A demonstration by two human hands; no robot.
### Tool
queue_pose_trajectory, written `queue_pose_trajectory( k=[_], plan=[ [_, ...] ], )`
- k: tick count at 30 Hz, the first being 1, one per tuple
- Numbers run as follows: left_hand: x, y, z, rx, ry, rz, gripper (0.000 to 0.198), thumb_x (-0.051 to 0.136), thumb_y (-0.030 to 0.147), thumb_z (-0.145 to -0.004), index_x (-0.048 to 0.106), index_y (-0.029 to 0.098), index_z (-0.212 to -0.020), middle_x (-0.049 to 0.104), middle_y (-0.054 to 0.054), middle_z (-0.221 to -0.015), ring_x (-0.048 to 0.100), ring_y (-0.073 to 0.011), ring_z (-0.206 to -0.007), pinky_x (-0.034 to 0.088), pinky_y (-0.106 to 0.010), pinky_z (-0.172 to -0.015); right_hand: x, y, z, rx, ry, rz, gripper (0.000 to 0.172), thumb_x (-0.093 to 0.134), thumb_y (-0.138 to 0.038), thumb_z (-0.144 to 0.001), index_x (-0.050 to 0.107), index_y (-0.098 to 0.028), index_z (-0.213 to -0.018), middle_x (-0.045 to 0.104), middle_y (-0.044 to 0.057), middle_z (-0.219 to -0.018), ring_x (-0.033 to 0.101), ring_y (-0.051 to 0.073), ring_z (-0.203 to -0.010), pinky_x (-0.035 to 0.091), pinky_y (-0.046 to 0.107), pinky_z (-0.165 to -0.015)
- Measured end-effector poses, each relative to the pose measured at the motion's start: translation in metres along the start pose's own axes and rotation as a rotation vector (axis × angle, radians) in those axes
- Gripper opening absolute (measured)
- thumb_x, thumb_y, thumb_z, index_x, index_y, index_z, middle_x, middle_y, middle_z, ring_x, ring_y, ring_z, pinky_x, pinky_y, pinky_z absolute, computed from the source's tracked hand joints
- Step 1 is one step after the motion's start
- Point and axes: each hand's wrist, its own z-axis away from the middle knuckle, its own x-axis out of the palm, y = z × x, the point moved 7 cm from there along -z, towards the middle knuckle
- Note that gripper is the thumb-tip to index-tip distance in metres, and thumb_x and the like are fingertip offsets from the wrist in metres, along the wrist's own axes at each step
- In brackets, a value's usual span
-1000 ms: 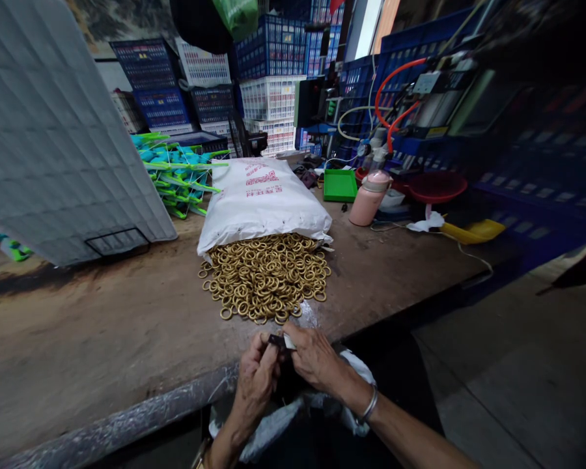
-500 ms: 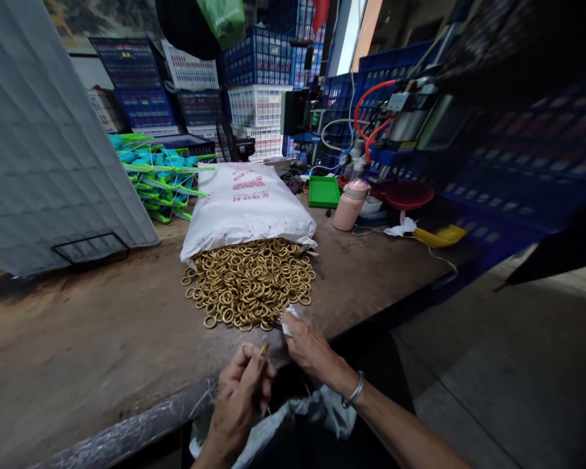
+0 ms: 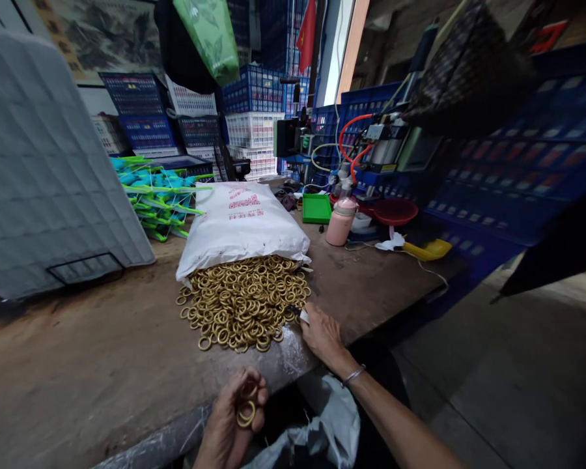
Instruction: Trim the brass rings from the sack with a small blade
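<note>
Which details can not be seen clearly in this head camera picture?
- Small tool at the right hand: mostly covered by its fingers.
- Number of rings in the left hand: curled fingers hide part of them.
- Contents of the white sack: hidden beyond the spilled brass rings.
- Red print on the sack: too small.
- Plastic bag: cut by the bottom edge.

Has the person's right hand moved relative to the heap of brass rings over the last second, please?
Yes. The right hand has moved forward from the table edge to the heap of brass rings.
</note>
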Motion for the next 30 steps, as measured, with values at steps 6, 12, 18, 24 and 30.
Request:
queue_pose_trajectory(
  k=[6,12,18,24,30],
  plan=[
    [-0.003,0.005,-0.01,0.145,0.003,-0.184,0.028,0.065,0.04,-0.068,0.054,0.016,-0.07,0.054,0.002,-0.059,0.043,-0.0053,-0.043,0.028,-0.015,-0.036,0.009,-0.03,0.011,-0.148,-0.1,-0.406,0.006,0.045,-0.019,-0.076,0.049,-0.019,-0.072,0.05,-0.003,-0.062,0.045,0.01,-0.058,0.029,0.021,-0.055],
    [-0.006,0.025,-0.011,0.432,0.154,-0.556,0.038,0.062,0.041,-0.068,0.054,0.019,-0.098,0.052,0.006,-0.052,0.041,-0.0063,-0.037,0.031,-0.016,-0.036,0.018,-0.075,0.035,-0.136,-0.359,-0.851,0.009,0.049,-0.021,-0.069,0.047,-0.017,-0.061,0.042,-0.006,-0.055,0.038,0.008,-0.054,0.03,0.018,-0.052],
    [-0.001,0.033,-0.003,0.615,0.032,-0.689,0.022,0.056,0.029,-0.075,0.061,0.018,-0.094,0.064,-0.005,-0.088,0.058,-0.0174,-0.078,0.044,-0.027,-0.074,0.037,-0.082,0.059,0.058,-0.655,-1.117,0.007,0.049,-0.024,-0.069,0.046,-0.018,-0.067,0.043,-0.008,-0.052,0.03,0.004,-0.041,0.021,0.017,-0.04],
    [0.005,0.043,0.008,0.764,0.058,-0.936,0.009,0.055,0.025,-0.076,0.063,0.02,-0.078,0.063,-0.002,-0.068,0.057,-0.0156,-0.065,0.042,-0.024,-0.065,0.047,-0.083,0.068,0.121,-0.772,-1.166,0.015,0.042,-0.033,-0.078,0.047,-0.019,-0.076,0.043,-0.009,-0.051,0.02,0.003,-0.033,0.013,0.018,-0.033],
    [0.007,0.041,0.008,0.766,0.025,-1.011,0.014,0.05,0.026,-0.079,0.059,0.018,-0.073,0.058,0.0,-0.064,0.051,-0.0129,-0.058,0.04,-0.023,-0.06,0.026,-0.083,0.058,-0.119,-0.545,-0.946,0.032,0.043,-0.04,-0.081,0.049,-0.016,-0.061,0.045,-0.005,-0.053,0.037,0.006,-0.048,0.03,0.019,-0.048]
  ],
)
